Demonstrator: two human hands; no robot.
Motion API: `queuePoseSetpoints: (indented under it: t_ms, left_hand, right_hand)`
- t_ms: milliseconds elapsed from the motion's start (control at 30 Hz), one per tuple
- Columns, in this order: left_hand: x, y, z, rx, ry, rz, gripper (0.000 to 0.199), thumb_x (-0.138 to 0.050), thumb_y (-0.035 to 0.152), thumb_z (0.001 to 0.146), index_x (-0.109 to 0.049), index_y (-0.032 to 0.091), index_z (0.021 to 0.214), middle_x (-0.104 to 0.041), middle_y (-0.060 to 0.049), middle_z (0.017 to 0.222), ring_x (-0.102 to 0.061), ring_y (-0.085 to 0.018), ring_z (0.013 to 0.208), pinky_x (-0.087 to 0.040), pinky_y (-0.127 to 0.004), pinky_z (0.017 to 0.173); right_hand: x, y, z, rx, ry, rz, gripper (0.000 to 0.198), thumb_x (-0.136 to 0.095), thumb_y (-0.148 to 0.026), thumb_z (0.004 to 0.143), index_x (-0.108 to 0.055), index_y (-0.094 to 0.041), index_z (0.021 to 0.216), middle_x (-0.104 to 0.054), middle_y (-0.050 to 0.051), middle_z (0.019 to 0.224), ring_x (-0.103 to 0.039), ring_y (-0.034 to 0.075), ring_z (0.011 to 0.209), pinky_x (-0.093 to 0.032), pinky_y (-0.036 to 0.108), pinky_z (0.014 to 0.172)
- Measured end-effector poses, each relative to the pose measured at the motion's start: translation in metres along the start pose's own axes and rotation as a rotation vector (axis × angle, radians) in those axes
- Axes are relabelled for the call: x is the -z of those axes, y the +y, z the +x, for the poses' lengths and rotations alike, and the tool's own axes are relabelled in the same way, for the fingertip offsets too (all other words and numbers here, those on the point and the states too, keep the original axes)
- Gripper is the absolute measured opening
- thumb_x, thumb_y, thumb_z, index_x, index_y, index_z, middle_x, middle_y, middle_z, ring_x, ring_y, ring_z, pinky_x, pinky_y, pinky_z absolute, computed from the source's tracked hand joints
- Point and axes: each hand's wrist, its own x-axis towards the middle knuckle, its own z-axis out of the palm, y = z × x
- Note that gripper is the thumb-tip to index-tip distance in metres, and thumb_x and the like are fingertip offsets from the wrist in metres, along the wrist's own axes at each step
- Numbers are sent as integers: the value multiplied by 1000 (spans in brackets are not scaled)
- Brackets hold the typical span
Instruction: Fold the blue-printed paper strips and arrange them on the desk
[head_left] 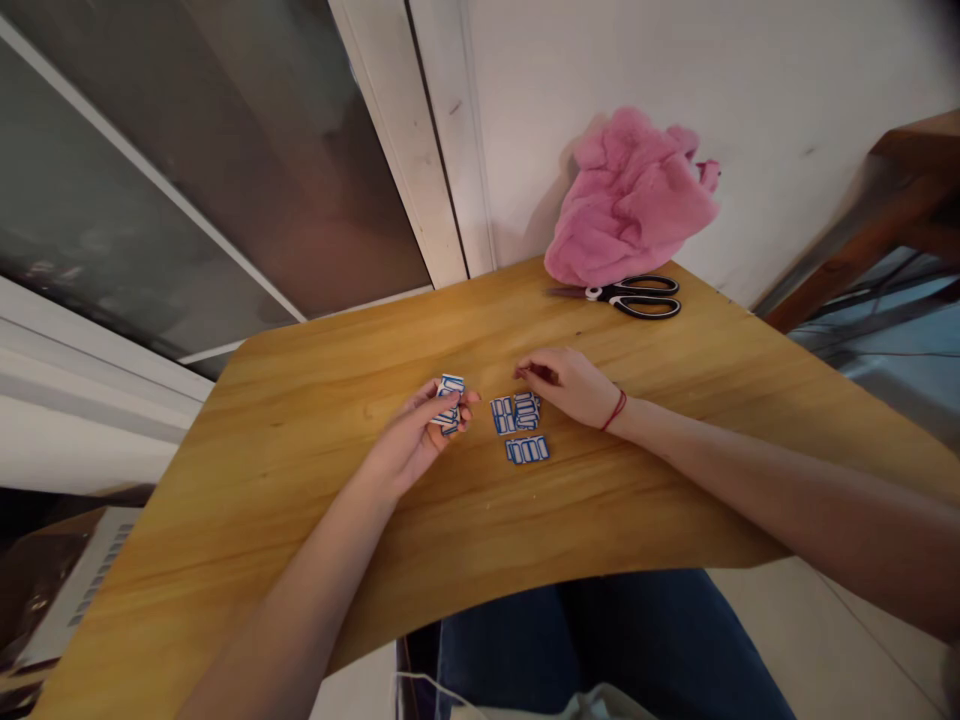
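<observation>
My left hand (411,437) is closed around a small bunch of white labels with blue borders (452,384), its thumb pressed across them. On the wooden table to its right lie more blue-and-white labels of the same look: a left pile (503,415), an untidy right pile (527,411) touching or nearly touching it, and a front group (529,450) closer to me. My right hand (570,383), with a red string round the wrist, is just beyond the right pile. Its thumb and fingers are curled together; whether something small is between them cannot be made out.
Black-handled scissors (630,296) lie at the back of the wooden table (315,420). Behind them a pink plush cloth or bag (630,205) leans on the white wall. A framed glass panel (300,150) borders the table's far left side. My legs are under the front edge.
</observation>
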Motion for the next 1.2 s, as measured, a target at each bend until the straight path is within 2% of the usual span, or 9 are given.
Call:
queuePoseSetpoints:
  t_ms: [233, 433, 567, 733, 833, 967, 1033, 1200]
  left_hand:
    - [0, -8, 3, 67, -54, -173, 10, -55, 6, 73, -52, 14, 78, -59, -2, 73, -55, -8, 62, -48, -19, 61]
    - [-4, -11, 1, 25, -71, -222, 28, -52, 6, 77, -57, 17, 102, -54, 0, 74, -54, -8, 65, -49, -20, 64]
    - [-6, -13, 0, 38, -52, -337, 17, -47, 3, 79, -58, 12, 89, -53, -3, 73, -55, -10, 66, -50, -22, 64]
    - [-10, -13, 0, 139, 48, -483, 16, -41, 2, 83, -53, 10, 79, -52, -4, 74, -55, -11, 66, -52, -23, 64]
    - [-11, -15, 1, 137, 57, -463, 16, -41, 5, 87, -54, 8, 80, -50, -3, 71, -52, -8, 61, -52, -21, 58]
    - [-14, -19, 1, 93, 19, -394, 14, -44, 11, 90, -56, 8, 83, -43, 2, 64, -45, -5, 51, -44, -14, 44]
    - [-16, -18, 0, 105, 15, -408, 14, -44, 11, 90, -56, 8, 83, -43, 2, 63, -44, -5, 50, -42, -14, 42]
    - [-19, -14, -5, 209, 78, -506, 19, -38, 6, 82, -57, 6, 85, -52, -8, 73, -55, -13, 65, -53, -24, 57]
  right_hand:
    - [1, -1, 0, -40, -10, 3, 17, -51, -21, 85, -66, -12, 85, -67, 5, 76, -52, 10, 62, -38, 22, 59]
    - [1, -1, 0, -40, -23, -9, 17, -51, -21, 85, -67, -12, 85, -66, 4, 73, -51, 9, 61, -38, 22, 60]
    - [0, 0, 0, -38, -19, 2, 17, -51, -20, 85, -67, -13, 85, -66, 4, 74, -51, 9, 61, -37, 22, 59]
    - [0, 1, -1, -45, -12, -8, 18, -52, -22, 85, -67, -13, 85, -65, 3, 73, -51, 10, 61, -37, 22, 59]
    - [1, 0, -1, -38, -12, -15, 18, -51, -22, 85, -67, -12, 84, -65, 3, 72, -50, 10, 61, -37, 22, 59]
    - [1, 0, -1, -45, -15, -30, 18, -51, -22, 85, -66, -12, 84, -65, 3, 72, -51, 10, 61, -37, 23, 59]
    - [1, 0, 0, -47, -18, -30, 18, -51, -22, 85, -66, -12, 85, -65, 4, 73, -51, 10, 62, -37, 23, 59]
    - [0, 1, 0, -41, -11, -25, 18, -51, -22, 85, -66, -12, 85, -64, 3, 72, -51, 10, 61, -37, 23, 59]
